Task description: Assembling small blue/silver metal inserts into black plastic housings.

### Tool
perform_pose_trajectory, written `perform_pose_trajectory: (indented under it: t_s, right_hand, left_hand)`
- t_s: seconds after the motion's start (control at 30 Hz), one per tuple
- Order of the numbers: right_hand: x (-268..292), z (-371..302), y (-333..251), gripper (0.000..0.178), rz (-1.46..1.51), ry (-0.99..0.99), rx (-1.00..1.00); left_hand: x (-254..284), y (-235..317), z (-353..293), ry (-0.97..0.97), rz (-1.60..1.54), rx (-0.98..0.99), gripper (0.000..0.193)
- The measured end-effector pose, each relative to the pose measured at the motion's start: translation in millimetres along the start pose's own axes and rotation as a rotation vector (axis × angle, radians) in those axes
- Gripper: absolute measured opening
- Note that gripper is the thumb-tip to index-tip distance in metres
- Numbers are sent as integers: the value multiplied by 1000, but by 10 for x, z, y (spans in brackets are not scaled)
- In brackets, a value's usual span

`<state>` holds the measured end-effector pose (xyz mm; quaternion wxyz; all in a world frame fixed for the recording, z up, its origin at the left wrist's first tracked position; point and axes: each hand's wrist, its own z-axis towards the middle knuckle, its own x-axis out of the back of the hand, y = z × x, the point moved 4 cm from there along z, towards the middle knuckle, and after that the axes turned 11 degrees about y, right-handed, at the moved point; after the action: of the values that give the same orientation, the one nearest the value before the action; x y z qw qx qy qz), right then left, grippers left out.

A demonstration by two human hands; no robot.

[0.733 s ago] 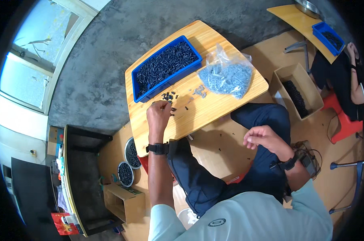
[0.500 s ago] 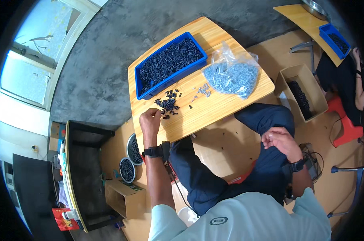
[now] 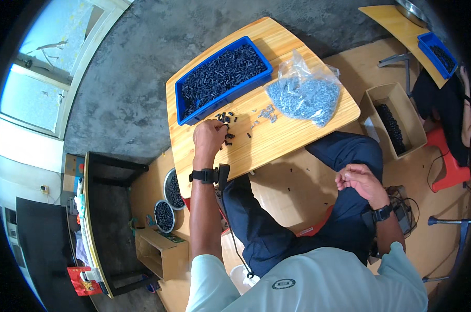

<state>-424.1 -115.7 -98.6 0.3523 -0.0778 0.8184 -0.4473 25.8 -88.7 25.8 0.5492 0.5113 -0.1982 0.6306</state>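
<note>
My left hand (image 3: 209, 139) is over the small pile of short black plastic pieces (image 3: 229, 136) on the wooden table (image 3: 293, 136), covering part of it. Its fingers are pinched together; whatever is between them is hidden. Above my right thigh, my right hand (image 3: 361, 183) hangs away from the table with fingers curled in and thumb near them; I cannot make out anything in it. Behind the pile stands a blue tray (image 3: 230, 94) full of the same black pieces. To its right are loose small silvery screws (image 3: 267, 113) and a clear plastic bag (image 3: 304, 99) filled with more.
On the floor at left, two bowls (image 3: 164, 217) of black pieces stand near an open cardboard box (image 3: 162, 252). To the right are a cardboard box (image 3: 371, 112) with dark pieces, a red stool (image 3: 443, 161) and another person beside a second table (image 3: 391, 31) with a blue tray (image 3: 437, 52).
My left hand has moved forward and right, from the pile's near-left edge onto the pile. My right hand's fingers have curled in a little more. The view has shifted slightly.
</note>
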Motion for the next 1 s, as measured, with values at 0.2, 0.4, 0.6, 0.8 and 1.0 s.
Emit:
perform_pose_trajectory:
  t_s: [0.2, 0.4, 0.6, 0.8, 1.0]
  right_hand:
    - [22, -8, 45, 23, 31, 0, 10]
    - [-72, -29, -12, 18, -4, 32, -8]
    - [-24, 7, 54, 22, 16, -16, 31]
    - [-325, 28, 123, 20, -163, 14, -41]
    - [-1197, 65, -132, 25, -150, -86, 15]
  left_hand:
    - [-226, -67, 35, -79, 143, 39, 11]
    - [-292, -119, 77, -99, 93, 108, 12]
    - [-267, 35, 124, -108, 217, -92, 13]
    - [32, 428, -340, 145, -264, -266, 10]
    - [431, 1233, -1288, -9, -559, -209, 13]
